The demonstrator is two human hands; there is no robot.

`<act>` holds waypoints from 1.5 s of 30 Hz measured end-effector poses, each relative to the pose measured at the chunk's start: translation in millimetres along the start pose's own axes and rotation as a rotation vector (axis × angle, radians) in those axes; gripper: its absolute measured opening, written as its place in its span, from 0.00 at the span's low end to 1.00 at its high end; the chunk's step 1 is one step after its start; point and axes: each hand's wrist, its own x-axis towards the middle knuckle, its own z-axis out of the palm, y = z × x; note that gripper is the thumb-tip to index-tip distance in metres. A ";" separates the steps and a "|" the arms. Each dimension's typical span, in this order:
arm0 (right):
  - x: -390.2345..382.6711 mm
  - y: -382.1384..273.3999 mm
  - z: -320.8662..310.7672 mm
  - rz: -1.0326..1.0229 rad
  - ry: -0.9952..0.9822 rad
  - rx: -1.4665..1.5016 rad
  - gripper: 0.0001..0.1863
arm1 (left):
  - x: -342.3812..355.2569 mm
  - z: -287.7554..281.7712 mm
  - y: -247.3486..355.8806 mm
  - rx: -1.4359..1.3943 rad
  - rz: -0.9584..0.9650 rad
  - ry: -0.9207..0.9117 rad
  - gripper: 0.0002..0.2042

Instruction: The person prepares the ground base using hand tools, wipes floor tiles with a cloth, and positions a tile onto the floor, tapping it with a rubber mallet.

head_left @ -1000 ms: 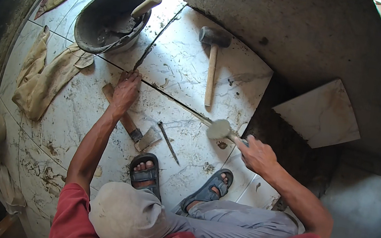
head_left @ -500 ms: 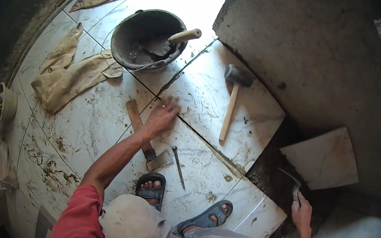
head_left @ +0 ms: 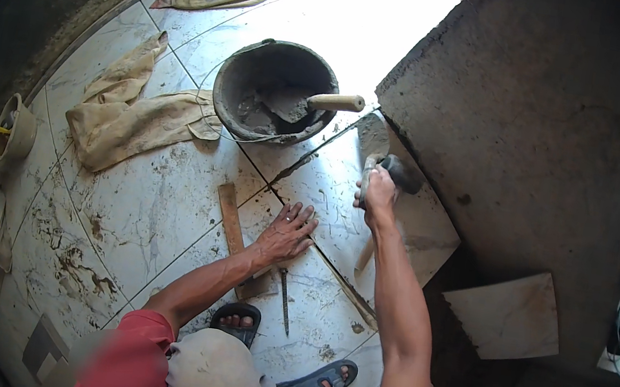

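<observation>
My left hand (head_left: 285, 233) rests on the white floor tiles (head_left: 173, 210) with its fingers spread, beside a dark joint between them. Under its forearm lies a hammer-like tool (head_left: 232, 218) with a flat wooden handle, its head partly hidden. A thin metal spike (head_left: 284, 301) lies next to it. My right hand (head_left: 379, 191) is closed on a trowel (head_left: 372, 135), its grey blade pointing away from me over a tile. Right beside that hand is the dark head of a mallet (head_left: 408, 174); my arm partly covers its wooden handle.
A black bucket (head_left: 229, 107) of grey mortar stands ahead, with a wooden-handled trowel (head_left: 336, 102) in it. Beige cloth (head_left: 129, 128) lies to its left. A loose tile (head_left: 507, 315) leans at the right by a dark gap. A concrete slab (head_left: 507, 142) borders the tiles.
My right hand has swung from the dark gap by the loose tile up and leftward to the mallet, carrying the trowel. My left hand has shifted slightly and now lies flat. The view has shifted.
</observation>
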 end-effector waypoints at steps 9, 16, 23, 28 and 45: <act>-43.8 22.8 28.1 0.115 -0.286 -0.083 0.21 | -8.4 5.4 0.3 0.016 -0.042 0.080 0.24; -121.8 62.8 3.7 0.238 -0.437 0.000 0.16 | -49.2 8.0 13.5 -0.063 0.035 0.173 0.22; -215.4 147.0 -62.2 0.520 -0.702 -0.176 0.16 | -130.6 -65.9 -35.0 -0.394 -0.404 0.619 0.17; -267.3 202.4 -98.8 0.598 -0.946 -0.368 0.26 | -134.4 -153.1 -226.6 0.484 -0.793 0.762 0.35; -259.9 227.4 -53.4 0.165 -1.105 -0.894 0.30 | 20.8 -177.5 -144.7 -1.821 -0.520 0.874 0.16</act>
